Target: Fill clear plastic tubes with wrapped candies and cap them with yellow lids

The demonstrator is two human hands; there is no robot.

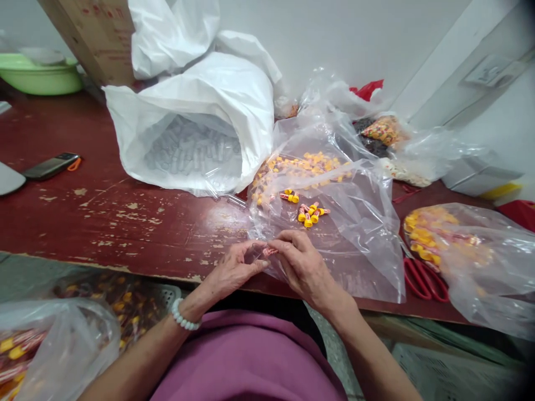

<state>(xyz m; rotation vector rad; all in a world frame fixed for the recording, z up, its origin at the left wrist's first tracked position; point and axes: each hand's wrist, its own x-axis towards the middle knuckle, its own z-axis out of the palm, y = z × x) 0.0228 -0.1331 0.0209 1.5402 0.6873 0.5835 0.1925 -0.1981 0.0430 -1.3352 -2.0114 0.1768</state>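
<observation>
Near the table's front edge my two hands meet. My left hand (240, 266) is closed round a small clear tube (253, 253). The fingers of my right hand (301, 262) pinch a small red-and-white patterned piece (270, 252) at the tube's end. Just beyond them, several yellow-capped pieces (311, 214) lie on a clear plastic bag (355, 245), which holds many more at its far side. A white sack (254, 106) full of clear tubes (192, 150) lies open at the back left, with loose tubes (236, 201) by its mouth.
Red scissors (424, 278) and a bag of yellow-capped pieces (434, 231) lie on the right. On the left are a phone (52, 166) and a green basin (42, 81). A carton (94, 39) stands behind. Filled bags (75, 328) sit below the table (83, 223).
</observation>
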